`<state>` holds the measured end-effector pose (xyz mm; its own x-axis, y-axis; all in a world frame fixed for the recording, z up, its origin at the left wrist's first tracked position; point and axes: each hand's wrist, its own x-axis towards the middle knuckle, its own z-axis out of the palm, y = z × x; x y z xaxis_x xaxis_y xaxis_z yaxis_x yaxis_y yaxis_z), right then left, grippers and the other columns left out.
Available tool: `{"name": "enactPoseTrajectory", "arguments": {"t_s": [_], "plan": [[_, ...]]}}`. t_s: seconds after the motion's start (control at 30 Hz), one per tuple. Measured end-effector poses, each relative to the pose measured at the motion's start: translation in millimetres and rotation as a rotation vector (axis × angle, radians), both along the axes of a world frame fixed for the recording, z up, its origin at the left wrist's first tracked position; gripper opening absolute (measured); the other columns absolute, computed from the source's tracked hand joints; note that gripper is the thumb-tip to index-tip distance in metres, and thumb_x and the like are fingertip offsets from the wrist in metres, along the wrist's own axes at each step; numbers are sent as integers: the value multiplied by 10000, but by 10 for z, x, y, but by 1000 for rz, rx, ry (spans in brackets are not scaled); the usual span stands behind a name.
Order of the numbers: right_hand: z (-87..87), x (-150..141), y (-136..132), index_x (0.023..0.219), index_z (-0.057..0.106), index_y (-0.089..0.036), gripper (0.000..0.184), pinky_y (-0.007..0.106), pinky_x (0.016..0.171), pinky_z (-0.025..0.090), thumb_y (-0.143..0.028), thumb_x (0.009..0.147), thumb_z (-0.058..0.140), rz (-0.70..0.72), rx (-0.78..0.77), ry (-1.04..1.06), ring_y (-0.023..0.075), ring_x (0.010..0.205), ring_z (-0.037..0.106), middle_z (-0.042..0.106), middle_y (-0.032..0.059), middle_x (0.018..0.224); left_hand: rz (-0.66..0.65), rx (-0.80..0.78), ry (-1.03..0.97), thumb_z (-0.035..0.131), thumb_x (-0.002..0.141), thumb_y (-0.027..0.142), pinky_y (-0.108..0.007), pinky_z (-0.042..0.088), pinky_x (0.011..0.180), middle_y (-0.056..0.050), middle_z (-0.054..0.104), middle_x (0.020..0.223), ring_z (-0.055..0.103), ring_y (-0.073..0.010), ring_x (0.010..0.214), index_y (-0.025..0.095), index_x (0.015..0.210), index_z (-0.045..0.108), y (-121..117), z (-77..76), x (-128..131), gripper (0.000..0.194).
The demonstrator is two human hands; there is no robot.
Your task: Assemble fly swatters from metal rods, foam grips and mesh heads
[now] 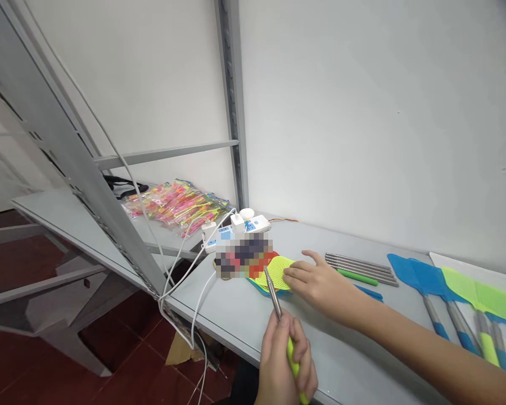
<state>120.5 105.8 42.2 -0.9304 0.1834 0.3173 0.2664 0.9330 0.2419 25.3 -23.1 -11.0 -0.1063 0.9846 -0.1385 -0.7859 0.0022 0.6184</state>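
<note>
My left hand (284, 357) is wrapped round the yellow-green grip (294, 365) of a fly swatter handle, whose thin metal rod (273, 292) points up and away. My right hand (310, 278) reaches in from the right, its fingers stretched out and touching the yellow perforated swatter head (280, 271). One finger is raised apart from the others. Under that yellow head, blue and red swatter heads show at the edges. The rod's tip overlaps the yellow head in view; I cannot tell whether they are joined.
Several metal rods (360, 267) lie beyond my right hand, with a green grip (358, 277) alongside. Blue and green swatters (430, 275) lie at right. A white power strip (259, 225) with cables stands behind a blurred patch. Bagged colourful items (177, 205) lie past the metal shelf post (122, 225).
</note>
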Motion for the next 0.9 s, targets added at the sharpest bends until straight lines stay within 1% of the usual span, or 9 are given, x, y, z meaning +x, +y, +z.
{"name": "enactPoseTrajectory", "arguments": {"t_s": [0.17,0.3,0.37,0.43,0.53,0.63,0.73,0.8,0.9], "plan": [[212,447,-114,1100,609,-126,296,499,996,389,-18,925,396,-3,78,224,198,901,627,704,100,1014,31,-6,58,550,894,554,-138,255,275,101,364,544,215,-15,306,209,731,366,9,90,-29,423],[331,736,-324,1131,590,-166,262,411,872,485,-61,899,530,-42,48,478,197,902,637,708,89,1009,26,-59,93,560,881,564,-143,218,280,106,330,539,162,-21,326,219,746,364,54,152,34,419],[396,818,-510,1092,600,-195,241,333,801,525,-76,883,577,-102,-56,637,181,903,650,709,72,986,-28,-66,98,534,891,581,-141,190,296,110,306,546,129,-23,346,226,782,377,106,228,155,404],[465,878,-724,1017,615,-226,173,268,742,547,-114,887,588,-201,-236,759,160,885,662,704,51,957,-92,-40,97,489,909,600,-141,173,323,112,286,556,113,-25,366,232,837,401,184,360,337,385],[552,997,-1003,880,598,-244,40,256,699,572,-222,870,630,-357,-522,964,163,832,669,697,45,968,-148,44,103,449,929,601,-149,182,352,108,279,567,136,-30,379,236,906,433,315,635,635,367],[603,1197,-1148,892,588,-242,179,271,617,578,-310,786,716,-487,-687,1196,171,714,659,698,53,949,-183,189,150,454,952,543,-156,204,365,103,281,572,153,-31,380,224,902,456,372,835,816,323],[635,1398,-1172,1080,617,-242,353,267,544,545,-386,771,711,-584,-777,1287,181,677,632,687,60,909,-281,263,192,451,962,518,-159,214,371,102,279,574,145,-28,378,214,880,468,303,777,831,315],[633,1459,-1146,1113,634,-233,374,259,509,508,-442,804,664,-665,-821,1284,183,676,607,671,56,870,-343,243,244,455,956,536,-157,206,382,102,262,572,134,-29,391,211,866,467,204,615,787,338],[540,1396,-1076,1037,658,-221,336,237,472,441,-485,832,626,-759,-818,1381,157,629,555,633,26,777,-490,187,344,470,929,592,-164,141,379,105,231,551,107,-32,398,203,864,487,26,339,691,395]]}}
